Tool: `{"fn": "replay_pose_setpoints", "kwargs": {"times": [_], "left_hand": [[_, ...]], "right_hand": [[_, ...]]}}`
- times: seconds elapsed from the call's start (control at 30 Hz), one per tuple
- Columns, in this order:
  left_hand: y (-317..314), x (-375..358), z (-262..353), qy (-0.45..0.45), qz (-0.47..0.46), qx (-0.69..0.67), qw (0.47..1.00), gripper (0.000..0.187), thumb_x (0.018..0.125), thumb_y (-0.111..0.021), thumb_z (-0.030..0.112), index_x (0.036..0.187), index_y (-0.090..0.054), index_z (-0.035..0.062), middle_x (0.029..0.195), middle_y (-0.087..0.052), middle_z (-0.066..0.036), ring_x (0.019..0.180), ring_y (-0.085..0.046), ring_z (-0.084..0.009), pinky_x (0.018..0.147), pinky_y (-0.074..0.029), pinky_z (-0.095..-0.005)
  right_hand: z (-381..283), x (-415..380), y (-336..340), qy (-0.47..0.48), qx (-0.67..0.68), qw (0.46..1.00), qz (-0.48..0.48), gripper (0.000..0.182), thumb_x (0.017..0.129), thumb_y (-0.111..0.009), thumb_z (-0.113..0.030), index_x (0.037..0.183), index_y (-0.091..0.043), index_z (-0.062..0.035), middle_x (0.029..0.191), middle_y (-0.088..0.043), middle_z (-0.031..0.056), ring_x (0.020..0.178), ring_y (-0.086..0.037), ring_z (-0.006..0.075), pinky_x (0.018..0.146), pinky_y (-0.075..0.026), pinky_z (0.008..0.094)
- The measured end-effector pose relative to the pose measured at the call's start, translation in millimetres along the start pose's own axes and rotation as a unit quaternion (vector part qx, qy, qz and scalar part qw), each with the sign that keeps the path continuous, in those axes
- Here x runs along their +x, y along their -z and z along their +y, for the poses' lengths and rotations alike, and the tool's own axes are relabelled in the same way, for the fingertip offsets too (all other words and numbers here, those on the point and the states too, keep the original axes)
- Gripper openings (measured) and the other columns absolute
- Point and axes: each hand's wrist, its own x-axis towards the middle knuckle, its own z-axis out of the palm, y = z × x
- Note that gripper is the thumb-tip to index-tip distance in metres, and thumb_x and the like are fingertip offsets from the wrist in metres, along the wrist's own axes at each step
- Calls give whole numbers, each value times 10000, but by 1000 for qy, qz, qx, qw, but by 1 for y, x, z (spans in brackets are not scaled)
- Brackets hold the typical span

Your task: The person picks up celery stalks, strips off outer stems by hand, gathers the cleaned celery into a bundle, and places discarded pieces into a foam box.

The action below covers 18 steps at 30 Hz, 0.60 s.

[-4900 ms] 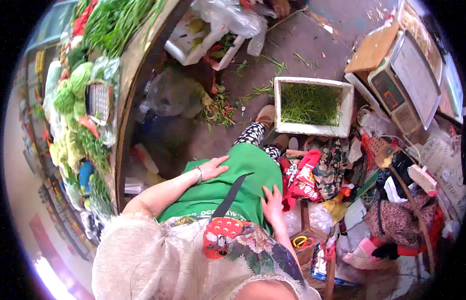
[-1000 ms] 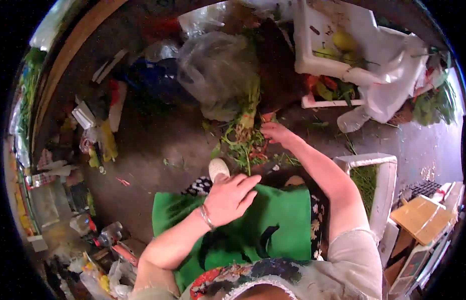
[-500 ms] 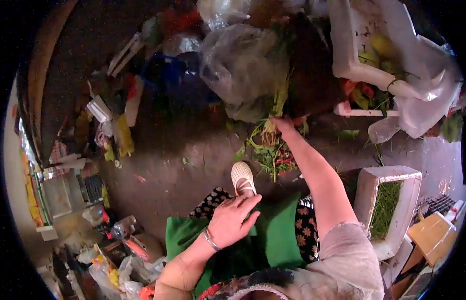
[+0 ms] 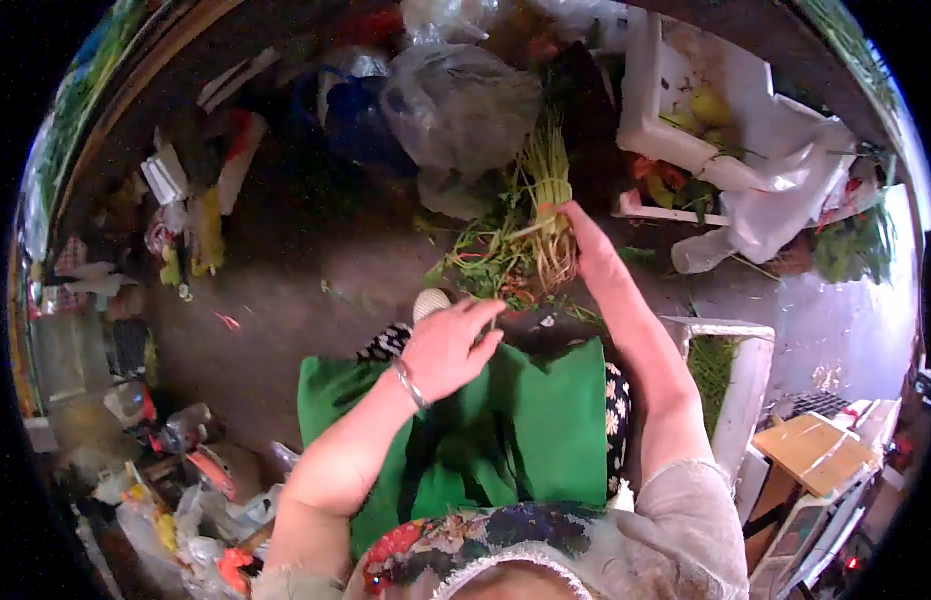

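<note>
My right hand (image 4: 582, 228) is wrapped round a bunch of leafy greens (image 4: 551, 175) with long pale stems. Its tangled roots (image 4: 555, 258) hang toward me, below the grip. Over the green apron (image 4: 545, 430) on my lap hovers my left hand (image 4: 447, 345), a metal bangle (image 4: 409, 384) at its wrist. The thumb stands apart from the other fingers, and I see nothing clearly held there. Loose leaves and trimmings (image 4: 475, 255) lie on the floor just beyond it, beside the bunch.
A plastic bag (image 4: 460, 100) sits ahead, next to a blue bag (image 4: 360, 120). To the right are a white foam box (image 4: 650, 110) with yellowish produce and another foam box (image 4: 753, 375) holding thin greens. A wooden board (image 4: 815, 450) lies at far right; plastic bags (image 4: 200, 555) clutter the lower left.
My right hand has lifted the bunch and drawn it nearer, so stems and roots show more plainly. My left hand stays over my lap. The view has shifted.
</note>
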Motion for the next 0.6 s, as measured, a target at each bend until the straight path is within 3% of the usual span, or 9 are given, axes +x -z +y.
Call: {"fn": "replay_pose_setpoints", "kwargs": {"times": [0.13,0.2,0.27,0.4,0.43,0.5,0.53,0.57,0.6], "left_hand": [[-3,12,8,-31,35,-66,997,341,803,-622,225,1103,-604,64,843,-657,-130,713,-631,-272,659,-506,-362],[1,20,16,-31,43,-93,994,323,795,-625,213,1075,-614,51,836,-663,-141,712,-636,-281,663,-506,-344],[14,27,30,19,34,-178,983,308,818,-602,191,1083,-609,34,864,-672,-122,711,-631,-189,675,-505,-313],[10,53,27,-8,56,-500,864,294,889,-590,263,1074,-608,35,872,-667,-36,723,-635,-140,614,-497,-271],[15,49,39,41,-13,-567,823,359,894,-601,314,1119,-574,36,911,-662,-62,765,-638,-151,641,-503,-268],[-12,54,42,16,-119,-674,729,495,874,-627,389,1216,-504,54,1041,-631,-77,917,-618,-176,744,-496,-321],[-26,54,44,-10,-159,-730,665,536,868,-631,409,1248,-479,62,1093,-617,-75,974,-604,-185,781,-490,-344],[-36,55,42,-61,-169,-762,623,461,900,-578,402,1232,-510,89,1253,-554,-75,1145,-530,-221,924,-452,-416],[-30,48,58,-85,-126,-780,607,517,896,-567,433,1278,-482,95,1276,-543,-69,1208,-484,-248,1002,-392,-449]], "right_hand": [[-59,-95,-21,15,-99,992,-77,321,849,-589,-290,1049,-596,-39,859,-671,114,715,-662,207,622,-556,341],[-79,-150,-40,72,-177,981,-24,334,824,-628,-258,1048,-591,-13,863,-671,114,709,-662,204,623,-555,334],[-88,-181,-40,154,-271,950,11,412,802,-652,-208,1110,-519,30,936,-652,118,773,-634,164,678,-515,292],[-81,-244,-49,226,-465,856,18,485,737,-667,-158,1135,-451,14,944,-615,117,845,-591,150,734,-475,284],[-74,-252,-46,266,-526,807,35,483,719,-675,-161,1119,-460,4,938,-610,113,842,-584,148,736,-471,286],[-55,-277,-56,336,-581,741,36,477,679,-693,-171,1076,-484,-10,918,-608,116,836,-582,163,747,-471,300],[-48,-292,-64,372,-651,659,55,476,662,-701,-175,1061,-493,-18,922,-600,129,852,-588,230,783,-469,341],[-38,-300,-65,376,-676,632,56,482,652,-705,-176,1059,-495,-25,939,-591,138,875,-577,267,804,-460,364],[-30,-306,-67,380,-698,604,57,488,641,-709,-176,1057,-498,-32,955,-582,148,897,-566,304,825,-451,388]]}}
